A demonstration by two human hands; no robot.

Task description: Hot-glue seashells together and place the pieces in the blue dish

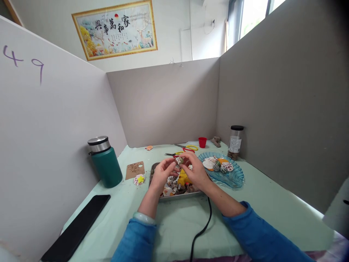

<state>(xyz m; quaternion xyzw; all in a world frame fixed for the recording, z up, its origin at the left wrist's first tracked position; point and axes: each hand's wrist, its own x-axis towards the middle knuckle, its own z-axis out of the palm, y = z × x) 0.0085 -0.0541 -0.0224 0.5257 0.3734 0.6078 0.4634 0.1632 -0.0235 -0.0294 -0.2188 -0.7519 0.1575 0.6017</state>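
Over a metal tray [180,197], my left hand [163,174] and my right hand [195,171] meet at the fingertips around a small whitish and greenish shell [179,160]. Both hands pinch it from either side. Beneath them the tray holds many small shells [168,191] and a yellow object [183,177], partly hidden by my right hand. A black cable [203,230] runs from the tray's right side toward me. Just beyond my hands lie scissors [174,154] with yellow and red handles, partly covered by my fingers.
A blue glass plate [237,177] with shells stands right; a jar [235,142] and red cup [202,142] are behind. More scissors [188,147] lie at the back. Left are a green bottle [107,167], brown card [133,169], decorated shell [139,179] and black slab [79,227]. Partitions enclose the table.
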